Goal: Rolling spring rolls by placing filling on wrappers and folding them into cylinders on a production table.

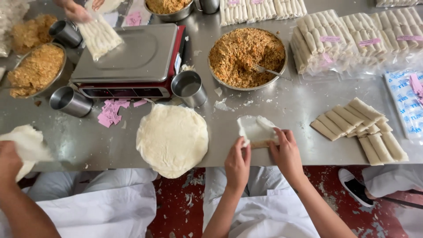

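On the steel work surface, the person's left hand and right hand work a thin white pastry wrapper that lies near the front edge, at about five o'clock from the big round metal bowl of shredded orange-brown filling. The wrapper's near edge is turned over a small line of filling, which shows as a tan strip between the two hands. The left fingers pinch the wrapper's left corner; the right fingers press down on its right side, close together and curled over the fold.

To roll this well, judging from how it lies, both hands should keep the fold tight against the filling, tuck the side flaps in square, and roll away from the body with even pressure so the thin sheet does not tear or bulge.

At nine o'clock from the wrapper sits a round stack of white pastry sheets, hanging slightly over the surface edge. At three o'clock, a pile of finished pale rolls lies in loose rows. A fork rests in the filling bowl. A steel cup stands just beside a red-framed weighing scale with a steel platform, with pink paper slips scattered below it. Another person's hand at the far left grips a wrapper; a third person's hand at eleven o'clock handles a bagged bundle of rolls.
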